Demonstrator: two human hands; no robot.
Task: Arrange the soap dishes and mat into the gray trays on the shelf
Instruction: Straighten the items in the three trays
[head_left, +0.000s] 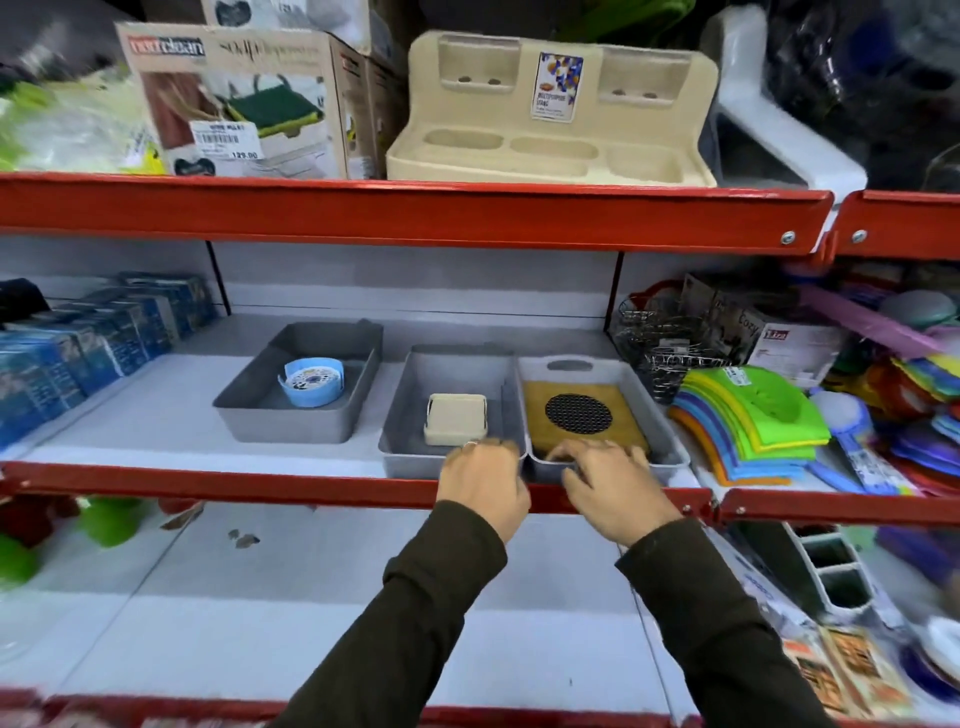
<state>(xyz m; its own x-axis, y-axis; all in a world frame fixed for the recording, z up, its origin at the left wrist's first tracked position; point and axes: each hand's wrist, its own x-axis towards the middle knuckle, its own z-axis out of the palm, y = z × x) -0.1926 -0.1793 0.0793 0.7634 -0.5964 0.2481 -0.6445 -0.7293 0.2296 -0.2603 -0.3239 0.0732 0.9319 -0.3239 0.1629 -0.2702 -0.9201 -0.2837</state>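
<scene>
**Mat lies just beyond the right hand**

Mat (584, 413), mustard with a dark mesh disc, lies flat in the right gray tray (670, 439), long axis running near to far. The right hand (613, 480) is nearer, fingers spread at the tray's near rim (grip unclear). The left hand (485, 480), loosely curled, rests at the middle tray (410, 415) holding the cream soap dish (456, 418).

A shop, in its housewares aisle. Red-edged metal shelves (405, 213) run in tiers, stocked with goods for sale: a boxed item bearing a barcode price sticker (224, 137), a beige plastic stand (550, 150) with a product label, stacked blue packets (78, 343) at the shelf's left end, and colourful cloths (753, 415) on the right.
</scene>
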